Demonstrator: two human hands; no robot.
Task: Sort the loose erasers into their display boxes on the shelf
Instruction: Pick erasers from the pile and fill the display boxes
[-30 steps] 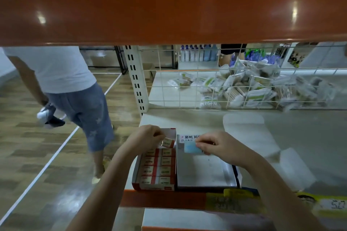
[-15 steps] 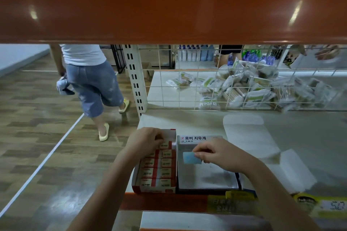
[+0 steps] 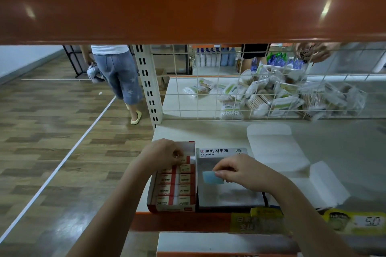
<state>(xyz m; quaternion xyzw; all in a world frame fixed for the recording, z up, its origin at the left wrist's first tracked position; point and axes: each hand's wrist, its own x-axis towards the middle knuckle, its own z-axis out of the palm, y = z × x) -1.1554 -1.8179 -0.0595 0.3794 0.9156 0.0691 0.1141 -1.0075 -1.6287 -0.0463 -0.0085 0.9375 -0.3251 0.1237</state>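
1. Nearest the camera runs the orange front rail of the shelf (image 3: 179, 222), carrying yellow price labels (image 3: 353, 222); both display boxes sit right behind it, so their contents face a shopper
2. The red-and-white cardboard display box (image 3: 150, 194) holds two columns of sleeved white erasers with red bands (image 3: 184, 190), packed flat and edge to edge, probably so that the printed sleeves read from above
3. The left hand (image 3: 161, 155) reaches to the far end of that box, its fingers curled over the rearmost eraser; it seems to be seating it into the last gap of the row, though how firmly it grips is hard to tell
4. Just to the right stands the grey open display box with Korean lettering on its back flap (image 3: 229, 196), its floor mostly bare
5. The right hand (image 3: 245, 172) pinches a flat pale-blue eraser (image 3: 212, 177) between thumb and fingertips, holding it low over that box's floor near the left wall, likely to start a row from the corner
6. Beyond lie pale shelf boards with flattened white card flaps (image 3: 273, 148)
7. Farthest, behind a white wire grid (image 3: 208, 98), is a heap of plastic-wrapped packets (image 3: 277, 94), and a person in blue trousers (image 3: 120, 75) stands on the wood-pattern floor
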